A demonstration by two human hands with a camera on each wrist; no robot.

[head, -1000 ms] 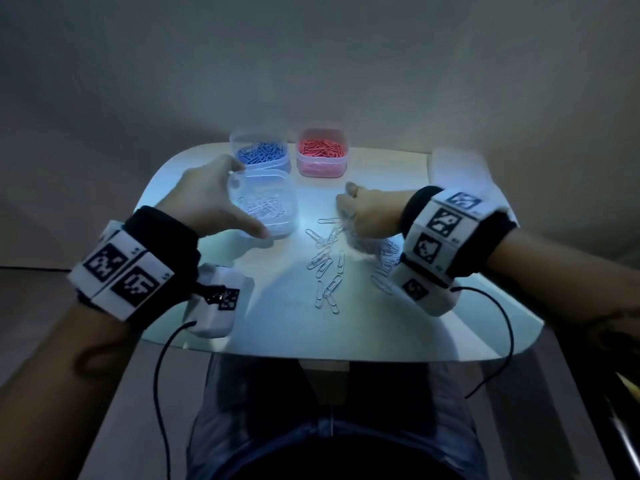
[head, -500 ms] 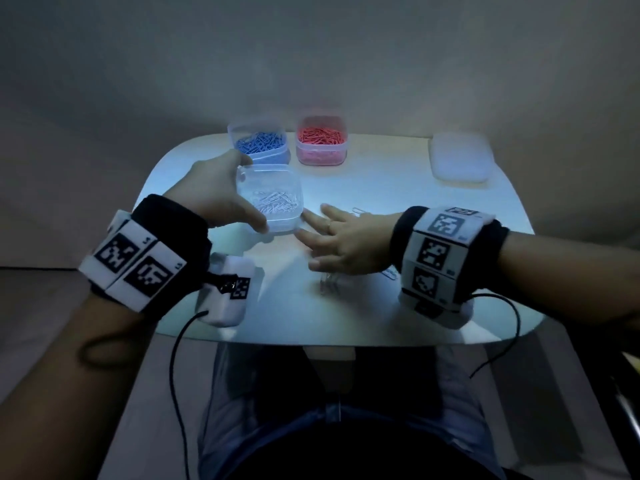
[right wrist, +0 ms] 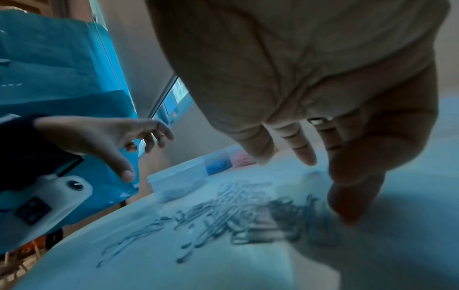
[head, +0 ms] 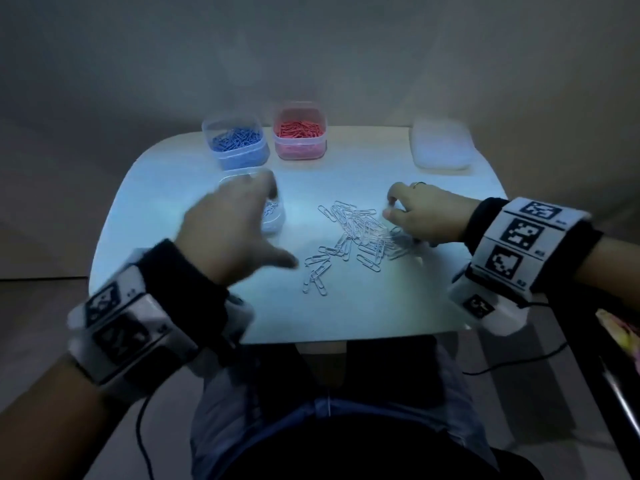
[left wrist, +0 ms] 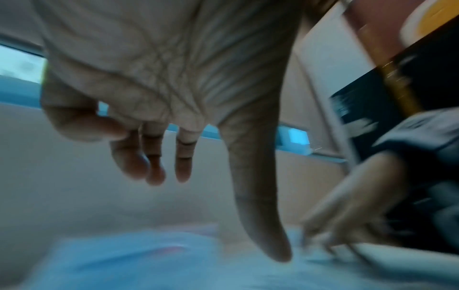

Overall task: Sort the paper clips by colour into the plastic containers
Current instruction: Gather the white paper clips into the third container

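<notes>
1. The left hand (head: 228, 230) hovers above the table (head: 381, 306), palm down, its fingers (left wrist: 182, 157) loosely spread and slack, the thumb pointing toward the loose clips; it holds nothing.
2. Under and just past the left fingers stands one clear container (head: 275, 216) with silver clips in it, partly hidden by the hand.
3. Beyond the left fingers, at the table's far edge, stand two more open containers touching or nearly touching each other: the blue container (head: 239, 143) full of blue clips and, to its right, the red container (head: 300, 135) full of red clips. That makes three containers in all.
4. Between the two hands lies one heap of silver paper clips (head: 356, 233), several dozen and too tangled to count, thickest next to the right fingers, with a few strays trailing toward the left thumb.
5. The right hand (head: 424, 216) rests at the right edge of the heap, its fingers (right wrist: 301, 149) bent downward onto the clips and the thumb tip on the table. Whether any clip is pinched cannot be told. One ring (head: 418, 183) shows on a finger.
6. Far beyond the right fingers, in the back right corner, lies one white lid (head: 441, 147), well apart from everything else.
</notes>
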